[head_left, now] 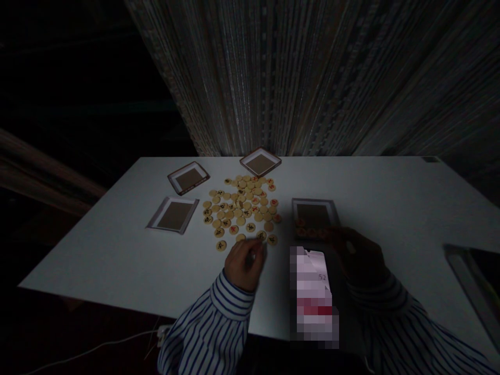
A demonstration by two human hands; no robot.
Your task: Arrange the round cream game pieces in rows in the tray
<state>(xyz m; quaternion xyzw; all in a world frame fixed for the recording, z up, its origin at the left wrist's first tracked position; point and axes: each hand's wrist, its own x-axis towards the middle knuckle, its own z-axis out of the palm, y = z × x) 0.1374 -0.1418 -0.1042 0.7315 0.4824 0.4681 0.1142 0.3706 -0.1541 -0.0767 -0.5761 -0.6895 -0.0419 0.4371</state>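
Observation:
Many round wooden xiangqi pieces (250, 227) lie in a loose heap mid-table, some showing red or black characters and others blank. My left hand (245, 263) is curled closed at the heap's near edge, its fingertips beside a black-marked piece (261, 236). Whether anything is inside those fingers is hidden. To the right, my right hand (359, 255) reaches to an open shallow box (333, 208), fingertips together at the rightmost piece of a short row (311, 232) along its near side. One more piece (300, 222) lies just behind that row. This corner is very dark.
Three other shallow boxes stand around the heap: at left (192, 212), far left (188, 177) and back (260, 162). A lit phone (314, 291) lies between my forearms. A dark-centred object (464, 271) sits at the right edge. A bead curtain (242, 78) hangs behind the table.

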